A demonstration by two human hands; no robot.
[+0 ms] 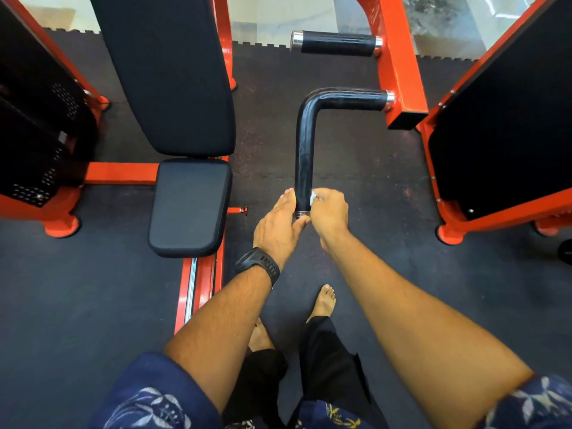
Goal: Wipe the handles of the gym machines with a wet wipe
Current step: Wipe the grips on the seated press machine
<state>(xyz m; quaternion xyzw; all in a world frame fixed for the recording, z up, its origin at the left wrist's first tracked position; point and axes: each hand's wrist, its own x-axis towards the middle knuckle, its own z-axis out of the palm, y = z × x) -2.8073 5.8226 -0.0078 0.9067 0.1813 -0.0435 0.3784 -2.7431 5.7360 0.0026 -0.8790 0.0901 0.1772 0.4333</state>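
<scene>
At my far left stands a black perforated weight housing [37, 144] in an orange frame, its feet on the dark rubber floor [93, 289]. Next to it the long black backrest pad [167, 72] slopes down to the black seat pad [190, 205], and a small red adjustment knob [243, 210] sticks out just beside the seat.

My left hand [280, 224], with a black watch [258, 264] on the wrist, steadies the near end of the L-shaped handle [305, 150]. Its fingers lie up the handle's left side and the thumb hooks under the chrome end cap, so the end sits pinched between them. The handle runs away from me, bends, and joins the orange arm [399, 63] on the right.

My right hand [329, 213] is curled against the handle's right side, just above the cap. It pinches the white wet wipe [314, 196], which shows only as a small crumpled patch between my fingers and the black grip, touching it. My two hands meet around the handle's end.

Farther off, a straight black handle [335, 43] with chrome ends juts from the same orange arm. At the far right leans a large black panel [501, 119] in an orange frame. My bare feet [323, 303] stand on the floor below my hands.
</scene>
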